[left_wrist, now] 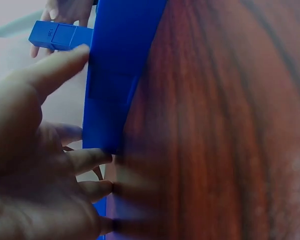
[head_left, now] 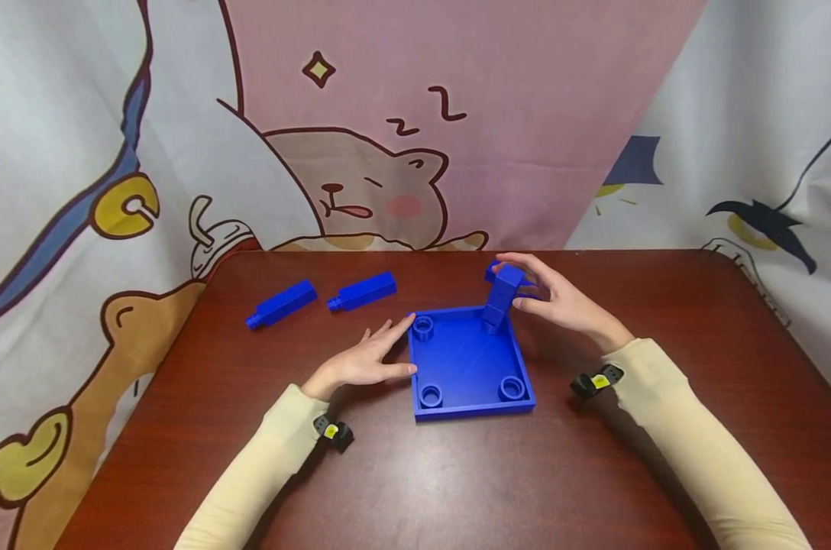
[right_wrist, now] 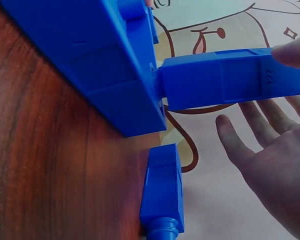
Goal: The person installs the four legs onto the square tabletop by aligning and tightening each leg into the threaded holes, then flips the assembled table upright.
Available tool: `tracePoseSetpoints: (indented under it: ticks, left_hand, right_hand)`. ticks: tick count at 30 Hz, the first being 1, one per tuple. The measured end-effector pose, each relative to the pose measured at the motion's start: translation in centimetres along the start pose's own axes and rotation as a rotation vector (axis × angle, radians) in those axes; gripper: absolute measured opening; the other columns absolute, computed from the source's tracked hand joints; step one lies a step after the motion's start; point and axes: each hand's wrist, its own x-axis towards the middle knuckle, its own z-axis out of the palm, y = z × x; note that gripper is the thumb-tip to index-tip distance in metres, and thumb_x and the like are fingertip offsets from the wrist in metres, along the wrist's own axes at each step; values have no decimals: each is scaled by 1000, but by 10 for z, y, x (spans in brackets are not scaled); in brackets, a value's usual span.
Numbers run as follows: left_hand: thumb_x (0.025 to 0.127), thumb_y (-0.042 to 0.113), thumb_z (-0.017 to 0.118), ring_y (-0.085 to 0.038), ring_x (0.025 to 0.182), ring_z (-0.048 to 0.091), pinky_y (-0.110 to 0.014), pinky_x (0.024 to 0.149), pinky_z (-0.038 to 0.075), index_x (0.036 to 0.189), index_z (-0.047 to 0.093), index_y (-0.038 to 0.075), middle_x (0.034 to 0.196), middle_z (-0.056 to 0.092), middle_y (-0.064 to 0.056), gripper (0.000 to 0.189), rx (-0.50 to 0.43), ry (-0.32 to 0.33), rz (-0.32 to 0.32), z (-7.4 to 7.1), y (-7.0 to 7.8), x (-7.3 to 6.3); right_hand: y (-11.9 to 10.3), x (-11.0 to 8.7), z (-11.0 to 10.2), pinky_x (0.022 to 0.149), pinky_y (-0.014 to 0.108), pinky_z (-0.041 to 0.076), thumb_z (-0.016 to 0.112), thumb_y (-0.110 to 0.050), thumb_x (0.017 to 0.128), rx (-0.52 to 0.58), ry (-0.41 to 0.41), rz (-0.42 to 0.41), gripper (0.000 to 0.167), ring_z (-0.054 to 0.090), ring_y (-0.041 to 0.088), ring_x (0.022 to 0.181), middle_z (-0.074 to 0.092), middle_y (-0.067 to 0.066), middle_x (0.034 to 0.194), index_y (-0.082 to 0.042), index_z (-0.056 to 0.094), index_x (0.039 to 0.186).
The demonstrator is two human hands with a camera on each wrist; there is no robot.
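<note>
A blue square tray-like tabletop (head_left: pixel 465 359) lies on the table with its rim up and round sockets in its corners. At its far right corner a square-sided blue leg (head_left: pixel 501 294) stands slightly tilted, its lower end in the corner. My right hand (head_left: pixel 560 298) holds this leg near the top, the thumb on one side and fingers behind it. In the right wrist view the leg (right_wrist: pixel 215 80) bears the number 127. My left hand (head_left: pixel 363 360) rests against the tabletop's left edge with thumb and fingers spread straight.
Two loose blue legs (head_left: pixel 282 304) (head_left: pixel 363 292) with threaded ends lie at the back left. Another blue leg (right_wrist: pixel 162 190) lies behind the right hand. A patterned curtain (head_left: pixel 388 114) hangs right behind the brown table (head_left: pixel 402 489).
</note>
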Motion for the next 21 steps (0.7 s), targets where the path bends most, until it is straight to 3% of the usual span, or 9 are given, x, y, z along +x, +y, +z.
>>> tracePoseSetpoints:
  ticks: [3,8,12,17,21]
  left_hand:
    - [92,41,63,-36,145,-1,-63,109,-2,157,6,17,160,11,-12,90,-12,-7,1,0,1,0]
    - [92,41,64,-34,145,-2,-62,109,-4,157,5,18,160,11,-9,91,-40,-19,-2,-2,1,0]
    - [91,41,64,-33,145,-3,-61,109,-6,157,5,19,160,10,-6,91,-58,-22,1,-4,0,2]
    - [92,41,64,-32,145,-5,-61,109,-8,157,5,20,161,9,-4,90,-77,-28,7,-4,-3,3]
    - [92,41,63,-30,145,-7,-59,109,-10,157,4,22,161,7,-3,90,-95,-36,9,-4,-5,4]
  right_hand:
    - [-1,1,-2,97,33,44,55,7,92,14,-3,-25,57,51,22,124,47,19,139,-3,36,145]
    - [-2,1,-4,92,29,48,55,5,93,-20,29,-9,51,53,29,121,48,23,137,-5,44,142]
    - [-5,0,-2,92,28,47,60,4,91,-92,99,44,49,55,32,118,53,13,134,-4,49,138]
    - [-28,-1,6,85,32,49,67,5,87,-163,212,90,44,59,24,104,60,18,119,3,54,128]
    - [-41,-1,11,83,41,47,70,4,85,-190,267,145,43,57,28,101,59,19,117,5,55,125]
